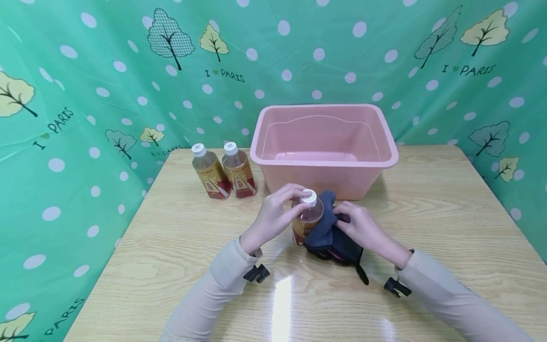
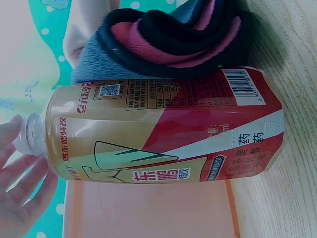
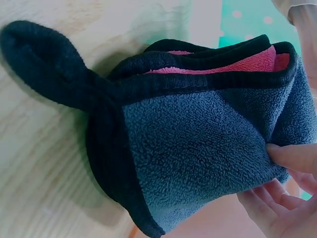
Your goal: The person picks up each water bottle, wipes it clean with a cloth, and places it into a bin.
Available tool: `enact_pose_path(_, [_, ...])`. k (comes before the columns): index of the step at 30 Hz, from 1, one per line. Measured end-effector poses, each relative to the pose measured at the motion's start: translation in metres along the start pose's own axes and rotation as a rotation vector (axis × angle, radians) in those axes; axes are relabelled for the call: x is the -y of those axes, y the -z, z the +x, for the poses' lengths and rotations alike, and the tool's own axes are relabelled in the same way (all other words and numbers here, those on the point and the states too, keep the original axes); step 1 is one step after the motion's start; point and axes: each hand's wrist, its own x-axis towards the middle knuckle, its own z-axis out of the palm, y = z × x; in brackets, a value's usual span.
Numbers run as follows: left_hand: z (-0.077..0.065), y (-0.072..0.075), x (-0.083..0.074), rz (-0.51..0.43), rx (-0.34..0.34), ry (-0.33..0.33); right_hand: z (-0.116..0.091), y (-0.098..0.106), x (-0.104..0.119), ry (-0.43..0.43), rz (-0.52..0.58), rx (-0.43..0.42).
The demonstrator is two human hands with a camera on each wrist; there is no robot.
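My left hand [image 1: 273, 216] grips a plastic drink bottle [image 2: 163, 129] by its white cap, thumb on one side and fingers on the other. The bottle stands upright on the table, its label beige and red. Against its right side leans a folded cloth [image 3: 193, 144], blue-grey outside and pink inside, with black edging and a black hanging loop. With thumb and fingertips my right hand [image 1: 361, 225] pinches the upper part of this cloth; in the right wrist view the thumb [image 3: 294, 156] lies on its blue-grey face. The cloth covers part of the bottle in the head view.
Directly behind the bottle and cloth stands a pink plastic bin [image 1: 316, 178]. To its left, two similar bottles [image 1: 211, 175] with white caps stand side by side. A green patterned curtain [image 1: 299, 57] hangs behind the wooden table [image 1: 171, 266].
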Motion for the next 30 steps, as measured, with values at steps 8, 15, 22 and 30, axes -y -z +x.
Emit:
enact_pose_path(8, [-0.001,0.000,0.000,-0.011,0.000,0.001,-0.003,-0.009,-0.007,-0.011,-0.007,0.042])
enact_pose_path(15, [-0.001,0.000,0.000,-0.008,-0.005,-0.001,-0.006,-0.017,-0.013,-0.022,-0.009,0.084])
enact_pose_path(22, [-0.001,-0.001,0.001,0.005,-0.011,-0.008,-0.009,-0.025,-0.019,-0.029,-0.036,0.099])
enact_pose_path(30, [-0.002,0.000,0.002,0.002,-0.010,-0.014,-0.008,-0.024,-0.021,-0.010,-0.010,0.087])
